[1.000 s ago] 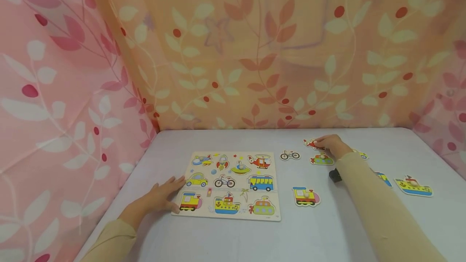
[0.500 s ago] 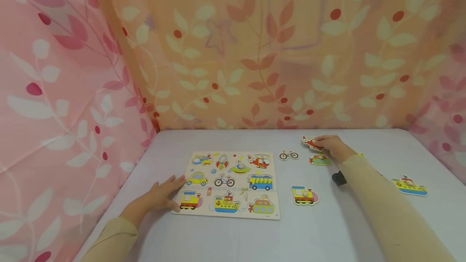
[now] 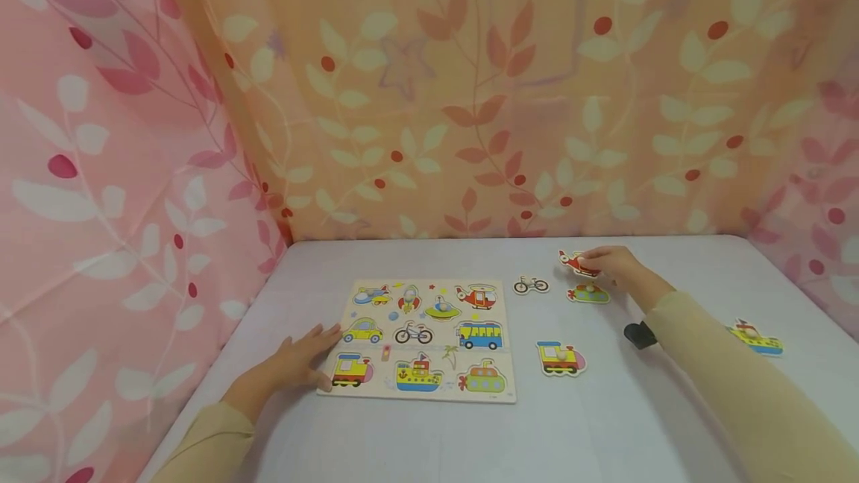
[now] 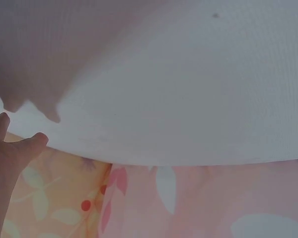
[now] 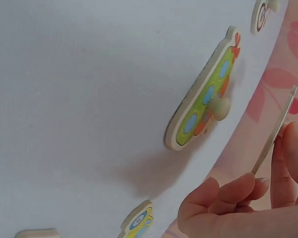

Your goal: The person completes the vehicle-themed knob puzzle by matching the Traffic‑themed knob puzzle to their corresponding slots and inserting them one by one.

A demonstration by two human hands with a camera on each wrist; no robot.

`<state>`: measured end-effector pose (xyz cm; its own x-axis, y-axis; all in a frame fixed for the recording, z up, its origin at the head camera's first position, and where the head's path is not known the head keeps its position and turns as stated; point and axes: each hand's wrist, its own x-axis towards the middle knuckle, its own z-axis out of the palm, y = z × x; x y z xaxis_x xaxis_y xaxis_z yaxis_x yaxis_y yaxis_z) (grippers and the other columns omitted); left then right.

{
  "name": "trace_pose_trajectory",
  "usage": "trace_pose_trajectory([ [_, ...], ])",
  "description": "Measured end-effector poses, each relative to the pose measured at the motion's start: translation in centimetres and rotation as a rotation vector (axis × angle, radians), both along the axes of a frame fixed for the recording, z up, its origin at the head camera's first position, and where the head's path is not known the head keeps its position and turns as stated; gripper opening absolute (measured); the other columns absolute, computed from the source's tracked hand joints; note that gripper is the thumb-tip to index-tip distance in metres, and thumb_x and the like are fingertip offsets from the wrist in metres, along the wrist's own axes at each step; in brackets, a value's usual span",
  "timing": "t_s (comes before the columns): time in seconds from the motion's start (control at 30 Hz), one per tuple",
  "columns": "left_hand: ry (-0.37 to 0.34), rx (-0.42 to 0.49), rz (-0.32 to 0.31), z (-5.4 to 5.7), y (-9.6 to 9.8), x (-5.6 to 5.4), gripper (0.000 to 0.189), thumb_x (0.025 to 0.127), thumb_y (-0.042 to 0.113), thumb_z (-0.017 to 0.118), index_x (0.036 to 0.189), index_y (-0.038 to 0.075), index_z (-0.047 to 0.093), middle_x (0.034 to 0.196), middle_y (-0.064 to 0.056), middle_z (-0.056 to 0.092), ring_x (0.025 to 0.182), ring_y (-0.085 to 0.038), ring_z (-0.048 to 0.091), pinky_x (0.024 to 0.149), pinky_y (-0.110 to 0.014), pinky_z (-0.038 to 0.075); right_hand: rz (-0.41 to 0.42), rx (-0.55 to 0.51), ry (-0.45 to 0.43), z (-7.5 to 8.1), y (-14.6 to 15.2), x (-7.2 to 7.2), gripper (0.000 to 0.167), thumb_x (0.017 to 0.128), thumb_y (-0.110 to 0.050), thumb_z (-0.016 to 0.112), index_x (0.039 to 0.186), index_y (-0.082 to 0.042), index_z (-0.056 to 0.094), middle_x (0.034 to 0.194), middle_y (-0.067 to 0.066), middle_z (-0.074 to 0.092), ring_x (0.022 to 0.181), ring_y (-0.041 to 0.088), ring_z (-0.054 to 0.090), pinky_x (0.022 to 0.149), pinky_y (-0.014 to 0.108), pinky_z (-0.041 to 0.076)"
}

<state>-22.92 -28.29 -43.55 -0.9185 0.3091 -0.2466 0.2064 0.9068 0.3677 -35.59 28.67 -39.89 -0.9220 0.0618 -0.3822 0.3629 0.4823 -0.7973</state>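
Observation:
My right hand (image 3: 614, 265) pinches a wooden helicopter puzzle piece (image 3: 570, 261) at the back right of the table. In the right wrist view that piece (image 5: 274, 133) appears edge-on between thumb and fingers, raised off the tabletop. Just below it lies a green and orange submarine piece (image 3: 588, 293) with a round knob. My left hand (image 3: 295, 360), fingers spread, rests at the left edge of the puzzle board (image 3: 362, 392). Knobbed plane (image 3: 371, 295), rocket (image 3: 409, 300) and flying saucer (image 3: 443, 309) pieces sit in its top row. The left wrist view catches only some fingers.
A bicycle piece (image 3: 532, 285) and a train piece (image 3: 561, 358) lie right of the board. Farther right is a boat piece (image 3: 757, 338), partly behind the sleeve. A car piece (image 5: 139, 222) shows in the right wrist view. Floral cloth (image 3: 429, 95) hangs behind the table.
My right hand has lifted the helicopter piece slightly from the table, and its forearm has swung right, now covering the bus and car pieces in the head view. The left hand stays put.

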Motion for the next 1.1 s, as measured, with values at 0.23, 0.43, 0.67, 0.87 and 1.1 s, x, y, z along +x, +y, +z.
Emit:
trace_pose_trajectory([
  [0.23,-0.006,0.012,-0.005,-0.2,-0.2,-0.1,0.096,0.07,0.034,0.084,0.15,0.009,0.037,0.157,-0.011,0.028,0.145,-0.042,0.011,0.106,-0.072,0.001,0.0,-0.038,0.005,0.5,-0.6,1.1,0.063,0.096,-0.031,0.062,0.145,0.002,0.039,0.15,0.027,0.029,0.136,0.048,0.022,0.109,0.063,0.026],
  [0.43,0.004,0.024,-0.008,-0.1,-0.3,-0.1,0.097,0.069,0.034,0.085,0.149,0.008,0.038,0.157,-0.011,0.028,0.145,-0.043,0.011,0.106,-0.072,0.001,0.019,-0.027,0.026,1.2,-1.1,2.3,0.06,0.096,-0.031,0.062,0.142,0.003,0.043,0.146,0.027,0.034,0.131,0.046,0.027,0.104,0.06,0.031],
  [0.67,0.002,0.033,-0.006,-0.1,-0.3,0.0,0.096,0.069,0.034,0.085,0.149,0.008,0.038,0.157,-0.011,0.029,0.144,-0.043,0.011,0.106,-0.072,0.0,0.041,-0.03,0.075,1.7,-1.8,3.3,0.054,0.095,-0.028,0.064,0.136,0.004,0.048,0.136,0.025,0.044,0.122,0.04,0.034,0.098,0.059,0.034],
  [0.87,0.004,0.037,0.009,0.0,-0.2,0.1,0.095,0.069,0.031,0.085,0.149,0.008,0.039,0.157,-0.011,0.029,0.145,-0.042,0.011,0.106,-0.072,0.0,0.045,-0.025,0.061,1.8,-2.9,3.8,0.055,0.095,-0.031,0.064,0.136,0.002,0.05,0.139,0.025,0.041,0.12,0.038,0.036,0.095,0.053,0.036],
  [1.1,-0.01,0.031,0.021,0.0,0.0,0.2,0.095,0.07,0.03,0.084,0.15,0.009,0.037,0.157,-0.01,0.029,0.145,-0.041,0.01,0.107,-0.071,-0.001,0.057,-0.033,0.074,1.9,-4.1,4.2,0.053,0.095,-0.029,0.064,0.135,0.003,0.051,0.144,0.027,0.037,0.119,0.039,0.037,0.097,0.056,0.035],
])
